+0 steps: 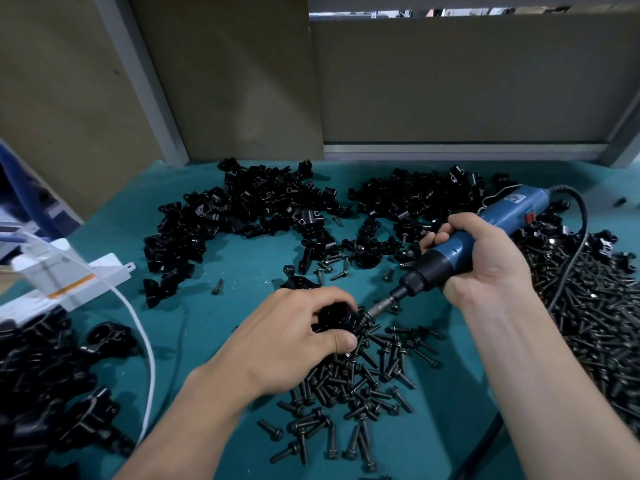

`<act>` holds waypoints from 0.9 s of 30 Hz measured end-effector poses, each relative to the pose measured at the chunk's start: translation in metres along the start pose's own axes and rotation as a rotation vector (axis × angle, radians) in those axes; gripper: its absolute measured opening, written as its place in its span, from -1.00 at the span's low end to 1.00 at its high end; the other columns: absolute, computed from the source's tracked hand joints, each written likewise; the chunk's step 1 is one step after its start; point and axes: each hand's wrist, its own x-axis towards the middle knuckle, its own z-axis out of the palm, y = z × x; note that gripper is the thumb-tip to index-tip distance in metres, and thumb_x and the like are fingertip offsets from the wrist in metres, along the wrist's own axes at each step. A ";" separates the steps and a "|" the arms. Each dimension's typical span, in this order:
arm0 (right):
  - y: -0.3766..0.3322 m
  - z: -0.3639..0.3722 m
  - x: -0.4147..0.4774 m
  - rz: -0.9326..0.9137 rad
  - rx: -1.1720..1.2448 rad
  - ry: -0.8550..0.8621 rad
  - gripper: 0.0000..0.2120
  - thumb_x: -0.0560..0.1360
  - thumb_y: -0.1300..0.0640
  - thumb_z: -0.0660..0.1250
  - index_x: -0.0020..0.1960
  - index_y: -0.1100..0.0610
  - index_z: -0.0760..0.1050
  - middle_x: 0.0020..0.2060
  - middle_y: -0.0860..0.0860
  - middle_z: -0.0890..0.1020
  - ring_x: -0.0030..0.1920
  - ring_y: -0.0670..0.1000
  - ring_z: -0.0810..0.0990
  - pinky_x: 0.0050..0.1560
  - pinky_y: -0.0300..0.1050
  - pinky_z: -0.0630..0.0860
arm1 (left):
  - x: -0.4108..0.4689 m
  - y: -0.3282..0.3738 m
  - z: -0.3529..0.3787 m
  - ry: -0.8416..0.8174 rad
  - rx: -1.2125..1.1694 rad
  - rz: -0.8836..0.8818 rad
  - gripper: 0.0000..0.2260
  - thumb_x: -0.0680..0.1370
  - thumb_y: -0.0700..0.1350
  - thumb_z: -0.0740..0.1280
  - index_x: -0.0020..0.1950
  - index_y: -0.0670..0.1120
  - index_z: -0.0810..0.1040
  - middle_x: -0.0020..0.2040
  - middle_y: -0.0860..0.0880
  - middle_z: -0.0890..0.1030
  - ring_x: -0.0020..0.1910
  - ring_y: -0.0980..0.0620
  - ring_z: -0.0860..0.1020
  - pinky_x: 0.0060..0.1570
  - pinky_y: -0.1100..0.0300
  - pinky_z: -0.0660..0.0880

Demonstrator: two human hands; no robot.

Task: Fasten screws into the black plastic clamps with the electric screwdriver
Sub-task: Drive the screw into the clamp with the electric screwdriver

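Observation:
My left hand [294,336] grips a black plastic clamp [334,315] just above the teal table, fingers curled round it so most of it is hidden. My right hand [485,258] holds the blue electric screwdriver [460,242] slanted down to the left. Its metal bit [379,308] meets a screw at the clamp's right side. A heap of loose black screws [363,386] lies right under and in front of the clamp.
Piles of black clamps [249,209] cover the back of the teal table [242,258], and more clamps [45,386] lie at the left. A large screw pile [595,323] fills the right. The screwdriver's black cord [581,237] loops right. A white cable [145,341] and white box [62,271] sit left.

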 end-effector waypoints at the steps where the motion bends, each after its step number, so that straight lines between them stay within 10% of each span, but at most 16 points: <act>1: 0.000 0.000 0.000 0.003 -0.001 0.001 -0.77 0.50 0.41 0.35 0.01 0.17 0.39 -0.45 0.07 0.51 -0.49 -0.05 0.47 -0.30 -0.13 0.60 | 0.000 0.000 0.000 0.006 -0.013 -0.004 -0.77 0.51 0.27 0.44 0.14 0.37 0.52 -0.11 0.28 0.65 -0.14 0.28 0.60 -0.16 0.20 0.48; 6: 0.000 -0.001 0.002 -0.019 0.045 -0.016 -0.77 0.51 0.40 0.36 0.02 0.16 0.38 -0.44 0.06 0.51 -0.49 -0.04 0.47 -0.26 -0.12 0.61 | 0.001 0.000 0.000 0.073 -0.130 -0.099 -0.70 0.49 0.18 0.52 0.12 0.49 0.53 0.05 0.26 0.68 0.03 0.11 0.65 0.14 -0.08 0.59; 12: 0.007 0.001 0.000 -0.091 0.138 -0.084 -0.83 0.55 0.36 0.36 -0.02 0.17 0.40 -0.39 0.03 0.52 -0.46 -0.04 0.47 -0.15 -0.10 0.62 | 0.007 0.002 0.009 0.298 -0.525 -0.205 -0.27 0.44 -0.34 0.55 0.29 0.43 0.49 0.16 0.34 0.64 0.21 0.29 0.59 0.24 0.14 0.47; 17: 0.009 0.003 -0.003 -0.158 0.214 -0.160 -0.81 0.55 0.39 0.33 -0.03 0.12 0.43 -0.36 0.03 0.50 -0.43 -0.04 0.44 -0.15 -0.11 0.59 | 0.008 0.000 0.011 0.246 -1.022 -0.282 -0.68 0.34 -0.22 0.47 0.07 0.00 0.71 0.03 0.00 0.71 -0.12 0.05 0.68 0.08 0.07 0.56; 27: 0.012 0.000 -0.002 -0.168 0.185 -0.187 -0.80 0.56 0.40 0.29 -0.09 0.11 0.45 -0.36 0.03 0.49 -0.44 -0.03 0.45 -0.15 -0.11 0.58 | 0.012 -0.007 0.015 0.357 -0.788 -0.280 -0.57 0.43 -0.34 0.57 0.02 0.20 0.73 0.00 0.09 0.76 0.00 0.13 0.71 0.00 0.31 0.56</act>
